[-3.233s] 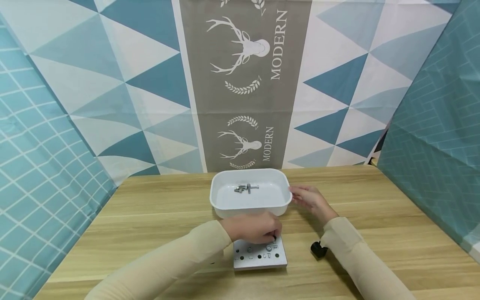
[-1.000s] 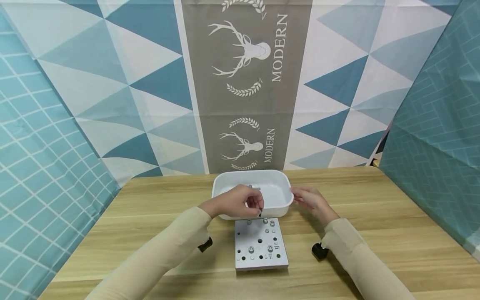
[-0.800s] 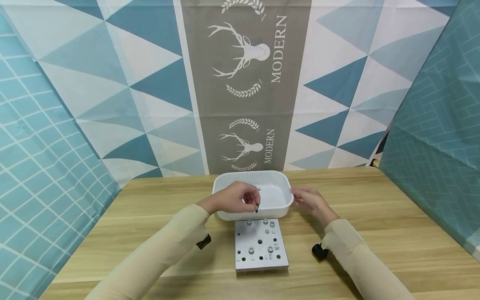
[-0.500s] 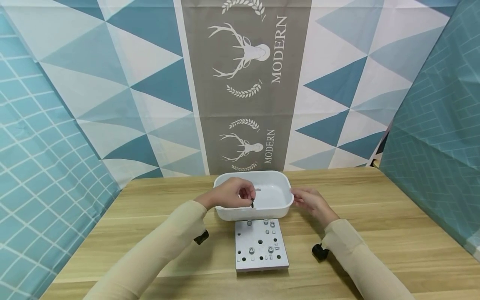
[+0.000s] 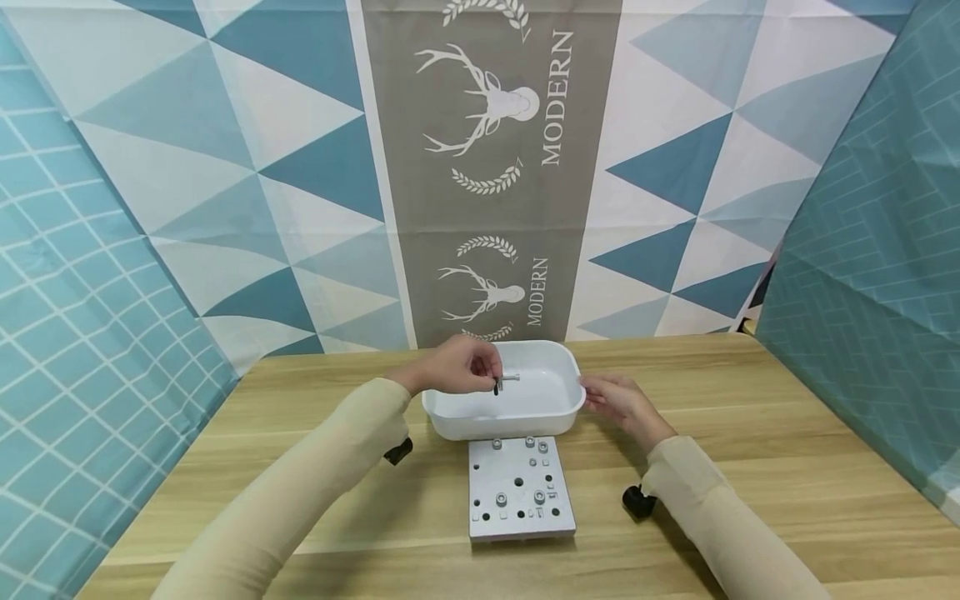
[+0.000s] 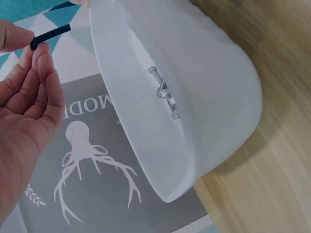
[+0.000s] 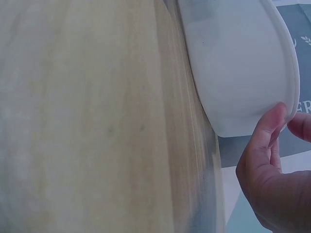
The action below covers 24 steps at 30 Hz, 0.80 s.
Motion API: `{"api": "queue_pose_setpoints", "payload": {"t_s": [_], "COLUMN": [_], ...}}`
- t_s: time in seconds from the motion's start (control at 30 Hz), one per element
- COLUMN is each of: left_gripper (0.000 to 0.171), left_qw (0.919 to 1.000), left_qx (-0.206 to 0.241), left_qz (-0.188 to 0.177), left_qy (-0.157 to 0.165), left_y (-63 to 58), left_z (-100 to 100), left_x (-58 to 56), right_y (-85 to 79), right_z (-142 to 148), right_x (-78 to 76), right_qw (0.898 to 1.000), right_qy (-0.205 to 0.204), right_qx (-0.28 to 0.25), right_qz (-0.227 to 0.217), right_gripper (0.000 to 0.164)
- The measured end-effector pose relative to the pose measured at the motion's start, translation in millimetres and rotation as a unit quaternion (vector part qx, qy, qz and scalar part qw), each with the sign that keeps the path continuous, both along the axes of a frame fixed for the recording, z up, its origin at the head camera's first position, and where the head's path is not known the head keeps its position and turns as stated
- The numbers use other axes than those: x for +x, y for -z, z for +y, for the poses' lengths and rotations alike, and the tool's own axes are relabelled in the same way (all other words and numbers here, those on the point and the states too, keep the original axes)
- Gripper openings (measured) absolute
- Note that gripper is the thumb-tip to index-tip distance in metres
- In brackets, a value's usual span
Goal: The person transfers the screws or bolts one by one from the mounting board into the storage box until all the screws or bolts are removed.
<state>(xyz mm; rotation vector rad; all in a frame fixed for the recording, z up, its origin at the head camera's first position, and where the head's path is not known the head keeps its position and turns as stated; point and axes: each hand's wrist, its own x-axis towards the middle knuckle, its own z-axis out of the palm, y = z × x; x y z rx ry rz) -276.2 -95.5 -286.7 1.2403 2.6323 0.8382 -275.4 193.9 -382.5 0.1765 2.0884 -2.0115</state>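
Note:
Between thumb and fingertips, my left hand [image 5: 459, 367] pinches a black screw [image 6: 52, 35] with a threaded shank. The hand is raised over the left part of a white plastic tub [image 5: 510, 427]. Inside the tub lie several silver screws [image 6: 163, 92], partly hidden by the hand in the head view. At the tub's right end, my right hand [image 5: 624, 407] holds the rim between thumb and fingers, as the right wrist view confirms. In front of the tub sits a silver metal plate [image 5: 493, 477] with holes and several socket-head screws standing in it.
Black wrist-worn devices [image 5: 638, 502] show beside both sleeves. The wooden table [image 5: 735, 433] carries everything. Patterned cloth [image 5: 660, 167] rises behind the table, and blue cloth [image 5: 75, 292] hangs at the sides.
My left hand has lifted off the plate's upper part and moved back and left over the tub, carrying the black screw. The plate's screws are uncovered. My right hand stays at the rim.

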Motion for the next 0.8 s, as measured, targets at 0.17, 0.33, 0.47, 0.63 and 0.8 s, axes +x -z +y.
{"api": "queue_pose_setpoints", "payload": {"t_s": [0.17, 0.33, 0.47, 0.63, 0.8], "left_gripper": [0.006, 0.005, 0.005, 0.006, 0.005], "left_qw": [0.9999, 0.9996, 0.9991, 0.9989, 0.9988], "left_qx": [-0.009, -0.022, -0.034, -0.036, -0.036], "left_qz": [0.003, 0.012, 0.025, 0.029, 0.020], "left_qy": [-0.009, -0.011, -0.010, -0.011, -0.028], "left_y": [-4.8, -8.8, -11.8, -13.8, -10.7], "left_z": [1, 4, 9, 13, 16], "left_x": [-6.3, -12.4, -18.3, -26.4, -34.7], "right_y": [-1.1, -1.2, -1.1, -2.1, -1.6], "right_z": [0, 0, 1, 1, 0], "right_x": [-0.2, -0.4, -0.3, 0.5, 1.1], "right_qw": [1.000, 1.000, 1.000, 1.000, 1.000], "right_qy": [0.002, 0.006, 0.006, 0.004, 0.006], "right_qx": [-0.002, -0.004, -0.007, -0.006, -0.003], "right_qz": [-0.002, -0.006, -0.006, -0.003, -0.001], "right_gripper": [0.049, 0.050, 0.050, 0.050, 0.049]}}
